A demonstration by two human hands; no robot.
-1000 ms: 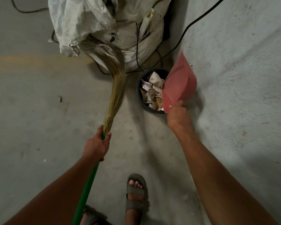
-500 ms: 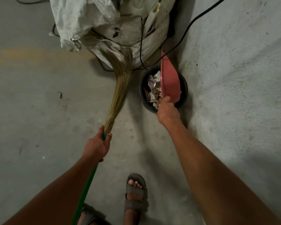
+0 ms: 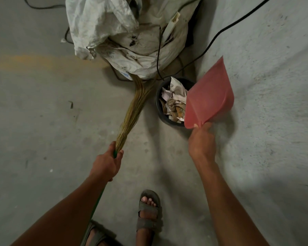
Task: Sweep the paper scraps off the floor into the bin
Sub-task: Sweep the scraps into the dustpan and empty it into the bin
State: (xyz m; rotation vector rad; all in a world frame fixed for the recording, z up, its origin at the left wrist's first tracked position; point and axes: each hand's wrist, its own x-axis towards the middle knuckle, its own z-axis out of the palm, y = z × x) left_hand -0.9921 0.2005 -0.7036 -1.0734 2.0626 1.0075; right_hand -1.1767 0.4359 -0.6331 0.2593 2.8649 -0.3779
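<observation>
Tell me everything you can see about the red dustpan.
The dustpan is red, looks like thin plastic, with a flat pan widening to a straight far lip and raised side walls. The right hand grips its near end. It is held tilted in the air, partly over the right side of the black bin. No scraps show on it.

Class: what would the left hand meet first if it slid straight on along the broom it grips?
Probably the white sack: the left hand points along the broom, whose bristle tips end at the sack's base. Depth is unclear.
</observation>
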